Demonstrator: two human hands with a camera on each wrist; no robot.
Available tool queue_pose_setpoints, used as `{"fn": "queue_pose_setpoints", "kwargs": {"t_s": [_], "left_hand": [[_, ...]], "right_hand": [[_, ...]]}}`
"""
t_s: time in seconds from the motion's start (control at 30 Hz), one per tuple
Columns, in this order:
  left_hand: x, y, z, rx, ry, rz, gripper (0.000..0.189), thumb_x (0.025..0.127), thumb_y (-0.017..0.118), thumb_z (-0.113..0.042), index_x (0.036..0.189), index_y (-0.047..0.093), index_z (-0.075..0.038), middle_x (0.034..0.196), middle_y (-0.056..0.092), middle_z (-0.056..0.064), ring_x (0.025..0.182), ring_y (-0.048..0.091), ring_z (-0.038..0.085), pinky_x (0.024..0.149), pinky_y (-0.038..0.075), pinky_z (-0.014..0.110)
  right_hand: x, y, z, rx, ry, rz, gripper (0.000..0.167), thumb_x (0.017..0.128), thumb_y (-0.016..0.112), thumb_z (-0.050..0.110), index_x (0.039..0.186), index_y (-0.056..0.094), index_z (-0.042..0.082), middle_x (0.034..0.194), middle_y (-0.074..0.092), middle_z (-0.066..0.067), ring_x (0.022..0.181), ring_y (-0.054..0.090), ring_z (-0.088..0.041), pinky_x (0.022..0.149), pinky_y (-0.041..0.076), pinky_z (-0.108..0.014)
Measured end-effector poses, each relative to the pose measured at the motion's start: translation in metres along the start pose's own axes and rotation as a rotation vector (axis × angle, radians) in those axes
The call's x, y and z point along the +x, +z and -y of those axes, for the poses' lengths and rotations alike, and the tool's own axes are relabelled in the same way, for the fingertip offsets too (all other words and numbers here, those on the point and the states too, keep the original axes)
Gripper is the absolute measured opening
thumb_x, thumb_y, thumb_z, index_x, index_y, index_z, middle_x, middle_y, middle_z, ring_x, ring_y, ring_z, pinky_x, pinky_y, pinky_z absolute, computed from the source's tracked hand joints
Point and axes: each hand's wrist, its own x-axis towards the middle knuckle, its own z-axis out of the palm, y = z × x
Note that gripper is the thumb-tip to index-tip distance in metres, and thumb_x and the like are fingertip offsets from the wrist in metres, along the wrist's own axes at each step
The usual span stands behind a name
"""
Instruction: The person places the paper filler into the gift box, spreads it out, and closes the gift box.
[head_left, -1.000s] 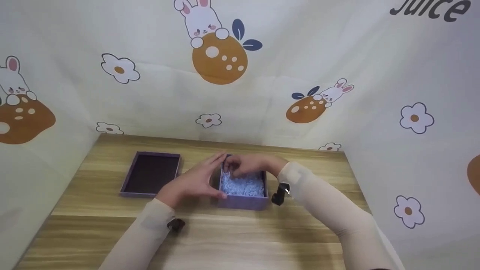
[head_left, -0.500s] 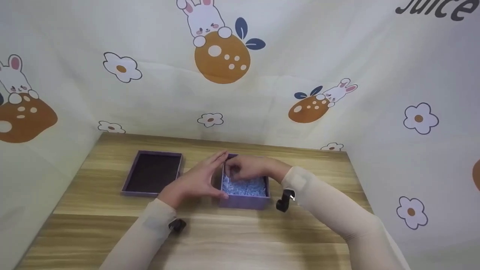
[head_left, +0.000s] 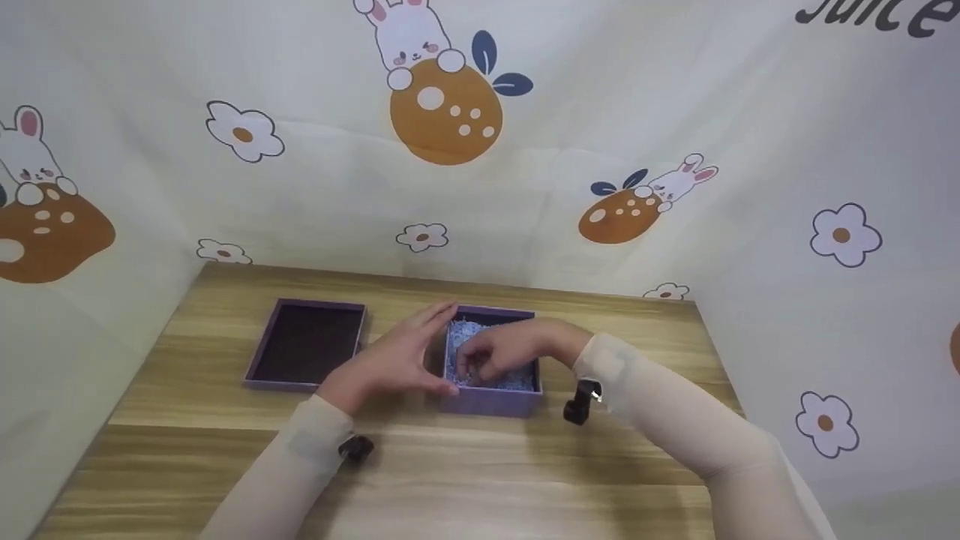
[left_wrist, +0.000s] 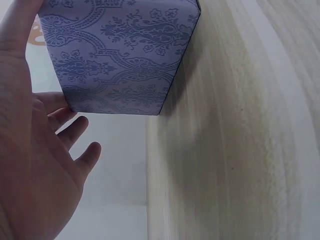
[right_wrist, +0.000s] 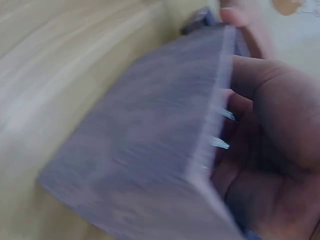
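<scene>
A purple patterned box (head_left: 491, 403) stands on the table, filled with pale blue shredded paper (head_left: 466, 328). My left hand (head_left: 390, 366) grips the box's left side, thumb at the near corner and fingertips at the far one. In the left wrist view, fingers touch a corner of the box (left_wrist: 125, 55) while others spread in the air. My right hand (head_left: 514, 351) reaches into the box with bent fingers among the shreds. The right wrist view is blurred; the box wall (right_wrist: 130, 125) hides those fingertips, and a few shreds (right_wrist: 220, 143) poke over the rim.
Left of the box lies a shallow purple lid (head_left: 306, 345), dark inside face up. The wood-grain table (head_left: 420, 480) is bordered by a printed cloth (head_left: 315, 195) behind and at both sides. Small black wrist cameras (head_left: 356, 448) hang below the sleeves.
My right hand has moved from the far left part of the box toward its near side, uncovering shredded paper at the back. My left hand has stayed on the box.
</scene>
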Motion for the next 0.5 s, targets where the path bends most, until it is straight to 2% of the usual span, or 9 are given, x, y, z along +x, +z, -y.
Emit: {"fn": "queue_pose_setpoints", "kwargs": {"t_s": [0.1,0.2,0.3,0.33,0.43,0.5], "left_hand": [[0.000,0.000,0.000,-0.002,0.005,-0.006,0.144,0.071,0.090,-0.081,0.178,0.021,-0.015,0.186,0.014,0.001,0.168,0.019,0.033,0.134,0.024,0.057],[-0.001,0.001,0.000,0.009,0.009,0.000,0.143,0.072,0.090,-0.081,0.178,0.021,-0.014,0.185,0.016,0.004,0.168,0.020,0.034,0.134,0.025,0.059],[-0.001,0.002,-0.001,0.015,-0.002,0.010,0.144,0.071,0.088,-0.083,0.179,0.019,-0.017,0.186,0.013,0.002,0.168,0.018,0.034,0.134,0.023,0.060],[-0.001,0.002,-0.001,0.014,-0.003,0.009,0.144,0.071,0.087,-0.084,0.179,0.018,-0.018,0.186,0.013,0.002,0.169,0.018,0.034,0.134,0.023,0.060],[0.000,0.003,-0.001,0.011,-0.009,0.006,0.144,0.071,0.087,-0.084,0.179,0.018,-0.019,0.186,0.012,0.001,0.169,0.018,0.033,0.134,0.022,0.059],[0.002,0.002,-0.001,0.006,-0.010,0.007,0.144,0.071,0.088,-0.084,0.179,0.018,-0.020,0.186,0.012,-0.001,0.169,0.018,0.032,0.134,0.023,0.057]], "right_hand": [[-0.008,-0.005,0.002,0.018,0.089,0.060,0.026,0.100,0.064,0.008,0.123,0.073,0.014,0.104,0.066,0.003,0.090,0.061,-0.012,0.077,0.053,-0.028],[-0.004,-0.003,0.004,-0.066,0.158,0.138,0.025,0.103,0.062,0.012,0.127,0.069,0.011,0.107,0.063,-0.003,0.093,0.060,-0.018,0.078,0.051,-0.032],[0.002,0.000,0.005,-0.160,0.202,0.190,0.039,0.105,0.061,0.016,0.143,0.064,0.011,0.124,0.063,-0.006,0.112,0.059,-0.020,0.094,0.051,-0.033],[0.003,-0.001,0.005,-0.171,0.202,0.205,0.042,0.104,0.060,0.016,0.146,0.062,0.009,0.126,0.062,-0.009,0.114,0.059,-0.021,0.096,0.051,-0.034],[-0.002,-0.009,0.005,-0.138,0.203,0.206,0.045,0.103,0.062,0.014,0.147,0.063,0.010,0.130,0.063,-0.010,0.113,0.059,-0.020,0.095,0.052,-0.034],[-0.008,-0.018,0.004,-0.111,0.197,0.167,0.037,0.102,0.064,0.014,0.138,0.068,0.010,0.125,0.066,-0.009,0.107,0.060,-0.018,0.090,0.054,-0.033]]}}
